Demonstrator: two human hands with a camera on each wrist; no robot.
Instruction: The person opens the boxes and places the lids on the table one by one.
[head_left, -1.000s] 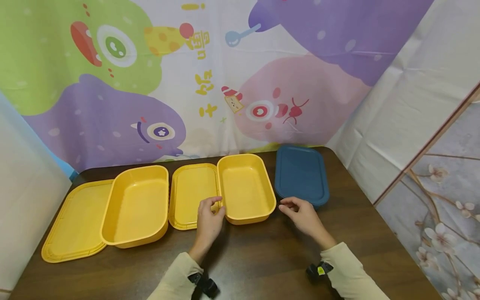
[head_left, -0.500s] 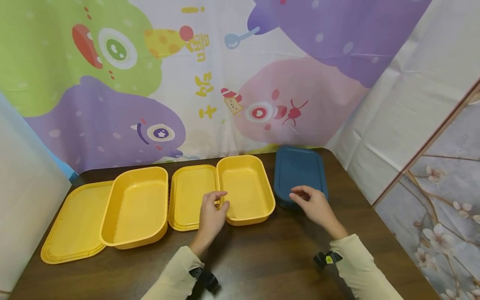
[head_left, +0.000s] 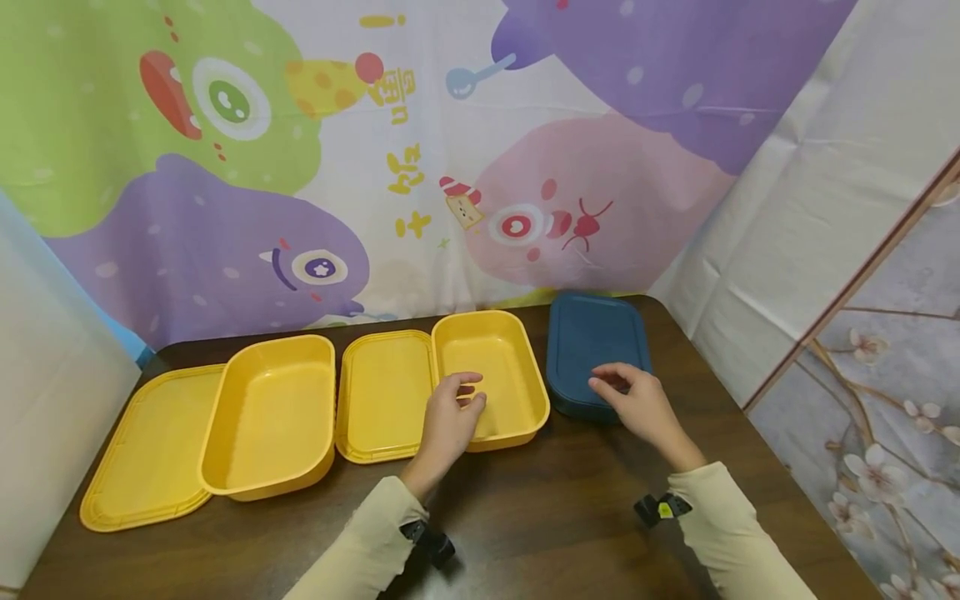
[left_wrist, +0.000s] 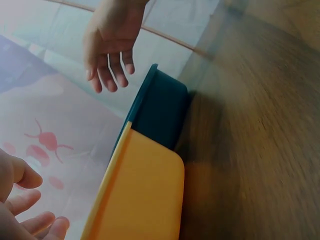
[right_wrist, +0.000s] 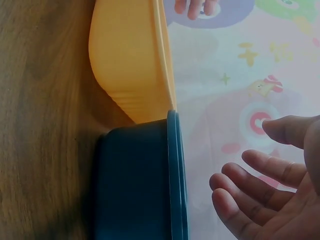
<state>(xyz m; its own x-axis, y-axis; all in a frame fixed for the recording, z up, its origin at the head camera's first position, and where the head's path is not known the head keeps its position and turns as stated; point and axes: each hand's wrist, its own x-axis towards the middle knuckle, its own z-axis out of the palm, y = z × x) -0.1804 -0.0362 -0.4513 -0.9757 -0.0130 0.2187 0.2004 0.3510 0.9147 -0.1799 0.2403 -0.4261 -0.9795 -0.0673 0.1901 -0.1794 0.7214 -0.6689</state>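
In the head view a small yellow box (head_left: 491, 367) without a lid stands right of the middle, and my left hand (head_left: 452, 417) hovers above its near left part, holding nothing. My right hand (head_left: 641, 404), also holding nothing, is over the near right part of a lidded blue box (head_left: 592, 342). Its fingers bend loosely, apart from the lid in the right wrist view, where the blue box's side (right_wrist: 135, 185) shows. The left wrist view has the yellow box's wall (left_wrist: 145, 190) below the left fingers and the right hand (left_wrist: 117, 35) raised over the blue box.
A smaller yellow lid (head_left: 386, 396) lies left of the small box. Further left stands a larger open yellow box (head_left: 273, 417), overlapping a larger yellow lid (head_left: 153, 450). All are on a dark wooden table (head_left: 540, 525), with a cartoon-printed cloth (head_left: 420, 275) hanging behind.
My left hand has moved right, over the small yellow box. The right hand has shifted right and slightly up, from the gap beside the blue box to above its lid. The boxes stay put.
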